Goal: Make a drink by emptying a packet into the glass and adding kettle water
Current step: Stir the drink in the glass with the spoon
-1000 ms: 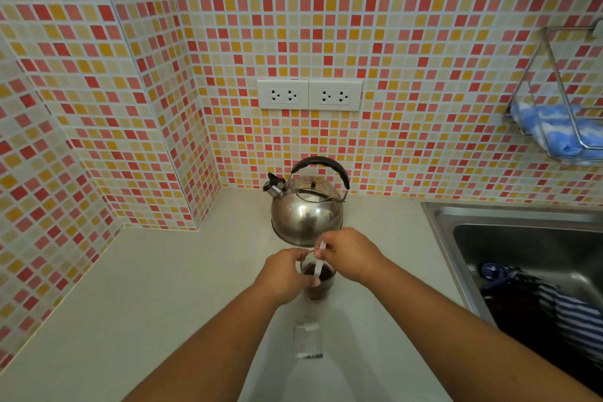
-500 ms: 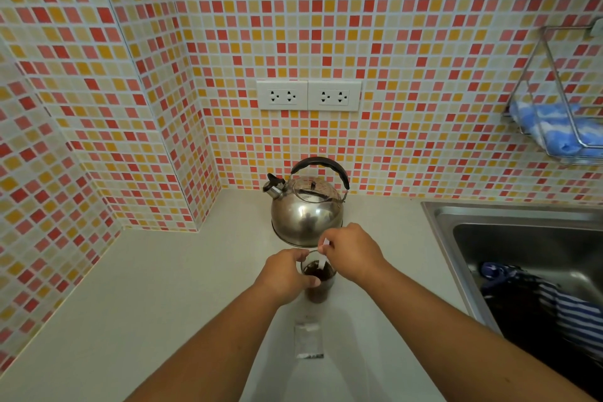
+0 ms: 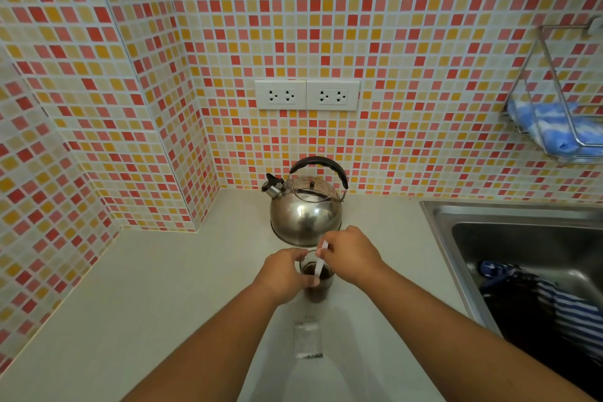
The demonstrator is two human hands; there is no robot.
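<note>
Fingers of the left hand (image 3: 283, 274) are wrapped around the glass (image 3: 317, 281) of dark drink, mid-bench before the kettle (image 3: 306, 210). A white stirrer (image 3: 319, 259), dipped into it, is pinched by the right hand (image 3: 350, 254). Nearer the front edge, the packet (image 3: 307, 340) lies flat.

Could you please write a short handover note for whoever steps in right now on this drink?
Left hand: wrapped around the glass, steadying it on the counter.
Right hand: pinching a thin white stirrer that dips into the glass.
Kettle: standing behind the glass, by the wall, nobody touching it.
Packet: lying flat on the counter in front of the glass, looks emptied.
Done: the glass holds dark liquid, so powder and water appear to be in.
Left: finish stirring, take the stirrer out, clear the packet.
</note>
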